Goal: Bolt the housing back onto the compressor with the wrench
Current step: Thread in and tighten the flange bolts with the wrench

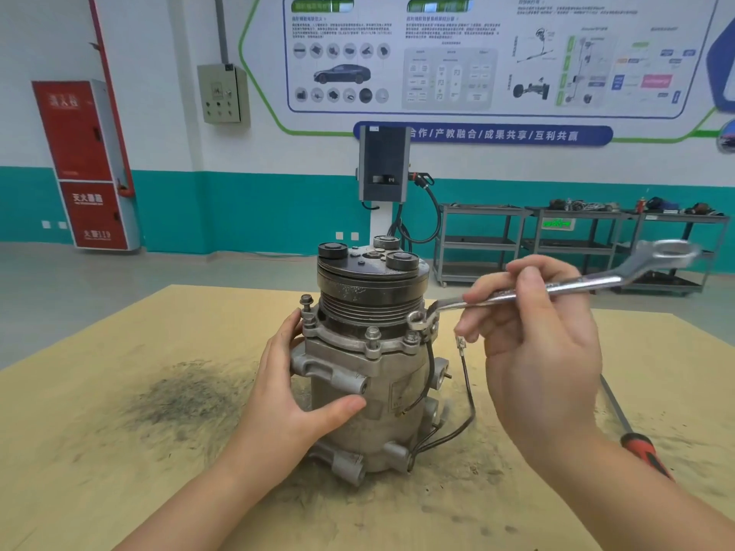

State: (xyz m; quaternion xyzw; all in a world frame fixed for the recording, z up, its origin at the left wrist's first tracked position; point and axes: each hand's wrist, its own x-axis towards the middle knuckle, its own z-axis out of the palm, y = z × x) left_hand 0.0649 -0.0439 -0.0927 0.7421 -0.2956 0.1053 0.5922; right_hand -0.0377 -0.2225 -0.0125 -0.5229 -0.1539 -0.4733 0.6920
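at centre frame the compressor [370, 375] stands upright on the tan board [119, 451]. our left hand [294, 395] cups its left side, fingers relaxed against the metal. our right hand [533, 324] pinches the wrench [557, 286], whose ring end sits over a bolt [411, 336] on the housing's [350, 344] right rim.

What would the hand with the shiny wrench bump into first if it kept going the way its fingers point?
Probably the grey metal compressor. The right hand points its fingers leftward at the black grooved pulley, and the silver wrench it holds would arrive first. Depth is unclear.
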